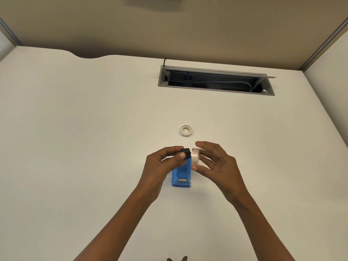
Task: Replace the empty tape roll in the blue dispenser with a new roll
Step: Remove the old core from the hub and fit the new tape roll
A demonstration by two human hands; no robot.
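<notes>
The blue tape dispenser lies on the white desk under my hands, its metal cutter end toward me. My left hand pinches a small black spindle core between thumb and fingers just above the dispenser. Right beside the core, my right hand holds a new roll of clear tape on edge, thumb below and fingers behind it. Core and roll are almost touching. An empty white tape ring lies flat on the desk farther back.
An open grey cable tray with black plug and cables is sunk into the desk at the back. Beige partition walls enclose the desk. A small dark object peeks in at the bottom edge.
</notes>
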